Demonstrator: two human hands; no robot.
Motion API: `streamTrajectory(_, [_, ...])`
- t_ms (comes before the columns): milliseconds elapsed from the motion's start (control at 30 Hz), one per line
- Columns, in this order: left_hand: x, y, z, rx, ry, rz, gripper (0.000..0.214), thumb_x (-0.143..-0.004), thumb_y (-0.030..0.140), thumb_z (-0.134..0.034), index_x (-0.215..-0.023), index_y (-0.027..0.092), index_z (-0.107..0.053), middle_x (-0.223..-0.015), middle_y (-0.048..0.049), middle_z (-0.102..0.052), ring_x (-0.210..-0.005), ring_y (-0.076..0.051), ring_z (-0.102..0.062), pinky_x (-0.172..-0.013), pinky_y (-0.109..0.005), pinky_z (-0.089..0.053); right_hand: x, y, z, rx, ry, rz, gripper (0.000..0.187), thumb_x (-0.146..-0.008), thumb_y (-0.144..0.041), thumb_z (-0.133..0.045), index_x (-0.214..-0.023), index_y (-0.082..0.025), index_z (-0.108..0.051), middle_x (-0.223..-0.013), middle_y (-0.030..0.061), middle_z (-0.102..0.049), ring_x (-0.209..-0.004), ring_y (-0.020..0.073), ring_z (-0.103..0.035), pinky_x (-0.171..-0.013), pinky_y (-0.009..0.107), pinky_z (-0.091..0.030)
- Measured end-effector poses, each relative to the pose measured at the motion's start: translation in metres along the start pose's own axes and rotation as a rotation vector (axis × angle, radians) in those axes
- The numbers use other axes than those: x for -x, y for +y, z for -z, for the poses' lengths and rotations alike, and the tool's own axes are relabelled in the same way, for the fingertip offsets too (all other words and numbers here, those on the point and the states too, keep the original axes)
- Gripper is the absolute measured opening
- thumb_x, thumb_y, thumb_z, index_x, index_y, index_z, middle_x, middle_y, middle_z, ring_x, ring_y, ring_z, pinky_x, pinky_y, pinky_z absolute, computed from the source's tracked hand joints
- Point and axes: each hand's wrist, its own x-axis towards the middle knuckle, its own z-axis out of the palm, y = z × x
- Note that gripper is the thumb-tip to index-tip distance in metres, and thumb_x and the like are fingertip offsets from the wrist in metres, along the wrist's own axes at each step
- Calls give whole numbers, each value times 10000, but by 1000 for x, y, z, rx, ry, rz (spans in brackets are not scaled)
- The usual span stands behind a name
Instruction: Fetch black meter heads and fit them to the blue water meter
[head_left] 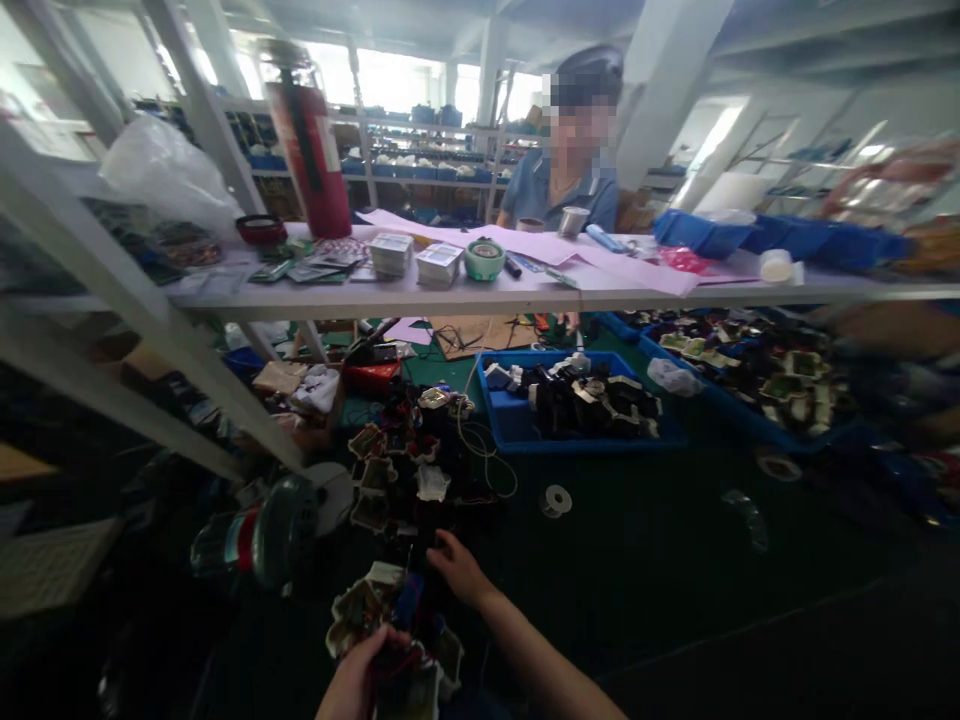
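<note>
My left hand is at the bottom edge, fingers curled round a bunch of small wound electrical parts with pale frames and dark cores. My right hand reaches forward just above that bunch, its fingers pinched on a dark piece at the near end of a heap of the same parts on the green table mat. What exactly the right fingers grip is too dark to make out.
A blue tray with dark parts lies beyond the heap, and another blue tray is at the right. A small solder spool lies on the mat. A white shelf crosses above. A person sits opposite.
</note>
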Motion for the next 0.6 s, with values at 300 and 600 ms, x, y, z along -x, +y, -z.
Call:
streamTrajectory(300, [14, -2, -7, 141, -27, -23, 268, -919, 226, -492, -752, 87, -648, -743, -100, -683, -699, -218, -653, -750, -336, -520, 31, -58, 14, -158, 6, 265, 289, -892, -395, -334, -1019, -190, -494, -615, -28, -461, -559, 146, -484, -570, 269, -402])
streamTrajectory(600, [23, 11, -8, 284, 26, -45, 269, -939, 234, -483, -1033, 68, -672, -922, -105, -708, -933, -199, -653, -926, -272, -464, 88, -99, -23, 801, -356, 758, 123, -832, -114, -500, -935, -163, -548, -874, 78, -658, -840, 237, -606, -760, 349, -446])
